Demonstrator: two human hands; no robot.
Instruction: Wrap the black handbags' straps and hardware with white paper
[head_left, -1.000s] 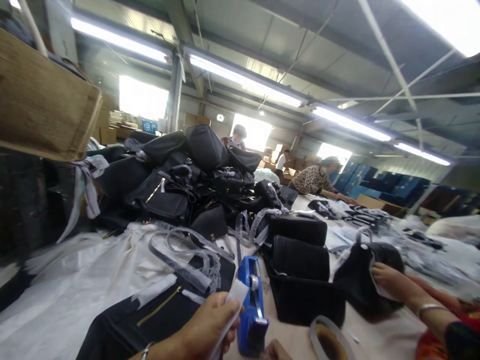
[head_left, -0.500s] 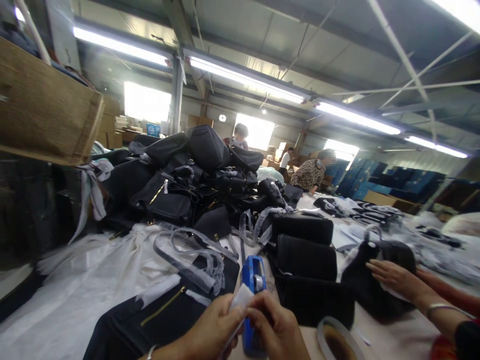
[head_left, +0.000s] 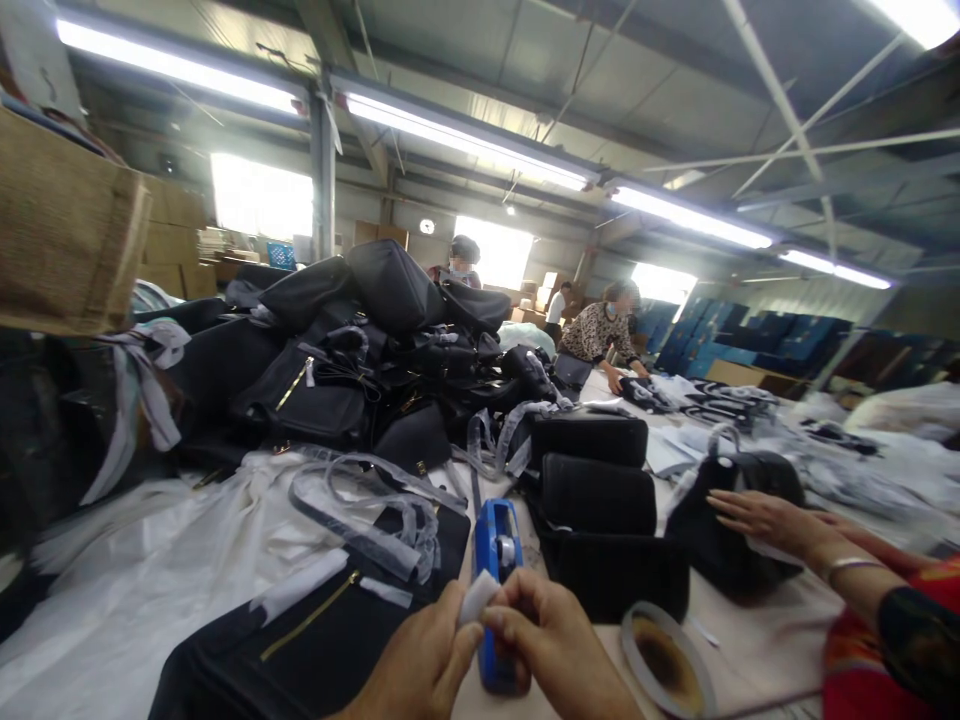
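Observation:
Low in the head view, my left hand (head_left: 427, 650) pinches a small folded white piece of wrapping material (head_left: 478, 597), foam or paper. My right hand (head_left: 551, 640) has its thumb and fingertips closed on the same piece from the other side. Just behind and below my hands stands a blue tape dispenser (head_left: 495, 535), its lower part partly covered by my fingers. Left of my hands lies a black handbag (head_left: 300, 640) with a gold zipper, and plastic-wrapped handles (head_left: 375, 530) rest over its far end.
A heap of black bags (head_left: 390, 340) rises behind. Several black pouches (head_left: 600, 490) line up on the right, near a tape roll (head_left: 667, 660). At the right, a co-worker's hand (head_left: 765, 520) touches a black bag (head_left: 731, 510). White sheeting (head_left: 187, 580) covers the left side.
The whole scene has shifted slightly left as the camera turned. Both hands keep hold of the white piece. A person in leopard print now bends with hands lower on the far table.

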